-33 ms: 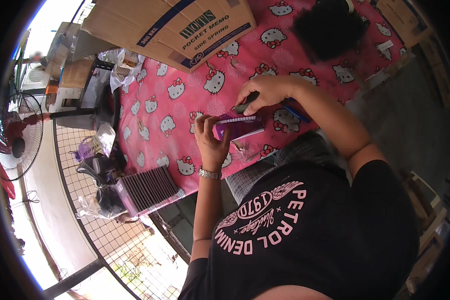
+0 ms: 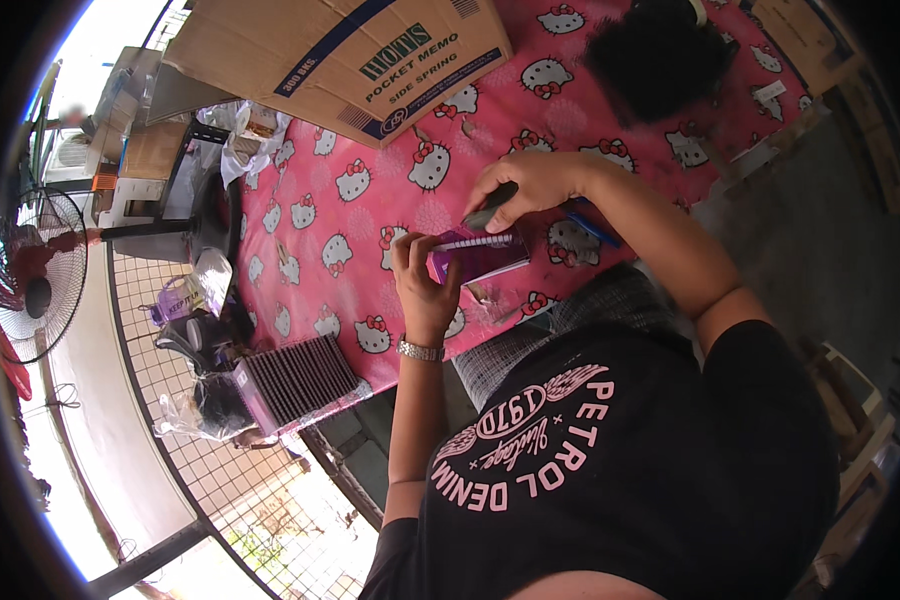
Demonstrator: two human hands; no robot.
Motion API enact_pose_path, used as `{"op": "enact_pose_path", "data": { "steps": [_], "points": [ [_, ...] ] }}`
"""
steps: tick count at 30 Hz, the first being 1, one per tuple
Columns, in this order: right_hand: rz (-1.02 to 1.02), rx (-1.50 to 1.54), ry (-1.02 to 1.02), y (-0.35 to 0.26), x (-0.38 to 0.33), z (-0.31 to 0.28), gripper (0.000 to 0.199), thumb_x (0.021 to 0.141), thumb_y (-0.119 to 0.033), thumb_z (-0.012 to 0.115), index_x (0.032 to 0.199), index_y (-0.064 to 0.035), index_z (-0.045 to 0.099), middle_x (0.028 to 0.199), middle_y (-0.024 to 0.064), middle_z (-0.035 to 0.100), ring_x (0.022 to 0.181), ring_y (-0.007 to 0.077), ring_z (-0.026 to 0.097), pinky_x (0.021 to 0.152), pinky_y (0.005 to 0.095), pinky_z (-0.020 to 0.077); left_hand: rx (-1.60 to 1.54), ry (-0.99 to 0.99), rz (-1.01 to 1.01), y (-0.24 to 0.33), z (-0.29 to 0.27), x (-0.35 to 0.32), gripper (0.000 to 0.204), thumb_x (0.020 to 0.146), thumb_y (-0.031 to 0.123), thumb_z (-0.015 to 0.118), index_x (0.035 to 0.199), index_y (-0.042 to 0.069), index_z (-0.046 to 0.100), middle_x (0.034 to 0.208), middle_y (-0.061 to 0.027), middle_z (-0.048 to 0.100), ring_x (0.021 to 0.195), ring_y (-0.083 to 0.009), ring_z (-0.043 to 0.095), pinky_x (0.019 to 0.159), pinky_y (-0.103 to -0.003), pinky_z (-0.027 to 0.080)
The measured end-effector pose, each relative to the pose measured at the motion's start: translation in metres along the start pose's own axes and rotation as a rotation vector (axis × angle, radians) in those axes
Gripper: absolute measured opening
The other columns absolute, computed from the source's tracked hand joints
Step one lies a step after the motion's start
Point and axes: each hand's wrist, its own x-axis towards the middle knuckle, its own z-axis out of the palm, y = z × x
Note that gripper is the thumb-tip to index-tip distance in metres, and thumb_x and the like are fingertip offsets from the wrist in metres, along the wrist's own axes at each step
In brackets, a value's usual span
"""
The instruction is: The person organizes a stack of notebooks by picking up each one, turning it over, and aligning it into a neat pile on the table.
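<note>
A small purple spiral notebook (image 2: pixel 488 262) lies on the pink table cover close to my body, its white coil edge facing away from me. My left hand (image 2: pixel 425 285) is closed on the notebook's left end, thumb on the near side and fingers toward the coil. My right hand (image 2: pixel 530 188) grips a dark, rounded hand tool (image 2: pixel 492 207) whose kind I cannot make out. Its lower end is right by the coil; whether it touches is hidden. Beside my right forearm lies a blue-handled tool (image 2: pixel 594 229), partly hidden.
A large cardboard box (image 2: pixel 370 60) stands at the back of the pink-covered table (image 2: pixel 310 235). A stack of notebooks (image 2: pixel 295 380) sits at the left corner. A tangled black heap (image 2: pixel 655 60) lies far right. A fan (image 2: pixel 38 285) stands at the left.
Almost nothing differs. My right hand and the dark tool have shifted very slightly at the coil; my left hand stays on the notebook.
</note>
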Motion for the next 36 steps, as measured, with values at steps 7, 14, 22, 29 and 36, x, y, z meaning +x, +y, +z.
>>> {"op": "enact_pose_path", "data": {
  "steps": [7, 14, 22, 29, 36],
  "points": [
    [-0.088, 0.412, -0.092, -0.008, 0.008, 0.009, 0.049, 0.082, -0.027, 0.075, 0.124, -0.0055, 0.065, 0.116, 0.0061, 0.066, 0.108, 0.0170, 0.060, 0.098, 0.0313, 0.0436, -0.147, -0.068, -0.023, -0.007, -0.009, 0.002, 0.030, 0.077, 0.003, 0.074, 0.104, 0.003, 0.061, 0.100, -0.0117, 0.059, 0.082, -0.0244, 0.063, 0.066, -0.032, 0.052],
    [-0.056, 0.550, -0.104, -0.008, 0.017, 0.013, 0.054, 0.083, -0.031, 0.076, 0.128, -0.0052, 0.062, 0.113, 0.0066, 0.066, 0.108, 0.0160, 0.059, 0.098, 0.0303, 0.0428, -0.220, -0.092, -0.048, -0.012, -0.009, 0.005, 0.029, 0.078, 0.001, 0.073, 0.104, 0.002, 0.060, 0.098, -0.0109, 0.060, 0.081, -0.0241, 0.064, 0.069, -0.032, 0.054],
    [-0.134, 0.436, -0.087, -0.010, 0.017, 0.016, 0.050, 0.080, -0.033, 0.077, 0.121, -0.0058, 0.066, 0.109, 0.0049, 0.066, 0.104, 0.0140, 0.060, 0.092, 0.0297, 0.0452, -0.227, -0.114, -0.079, -0.012, -0.009, 0.007, 0.029, 0.078, 0.001, 0.073, 0.103, 0.002, 0.060, 0.099, -0.0119, 0.061, 0.080, -0.0244, 0.065, 0.070, -0.033, 0.054],
    [-0.026, 0.150, -0.065, -0.009, 0.026, 0.013, 0.046, 0.081, -0.035, 0.076, 0.117, -0.0081, 0.068, 0.110, 0.0068, 0.065, 0.104, 0.0208, 0.062, 0.094, 0.0325, 0.0450, -0.274, -0.104, -0.090, -0.013, -0.009, 0.007, 0.029, 0.077, 0.000, 0.074, 0.103, 0.001, 0.059, 0.093, -0.0106, 0.061, 0.078, -0.0224, 0.065, 0.071, -0.031, 0.053],
    [0.080, -0.921, 0.894, 0.058, 0.005, -0.006, 0.057, 0.081, -0.038, 0.076, 0.126, -0.0080, 0.059, 0.118, 0.0138, 0.060, 0.108, 0.0343, 0.059, 0.093, 0.0446, 0.0460, -0.658, 0.022, -0.316, -0.016, -0.008, -0.001, 0.017, 0.092, 0.003, 0.065, 0.108, -0.002, 0.061, 0.092, -0.0078, 0.066, 0.081, -0.0125, 0.066, 0.071, -0.027, 0.054]
  ]
}}
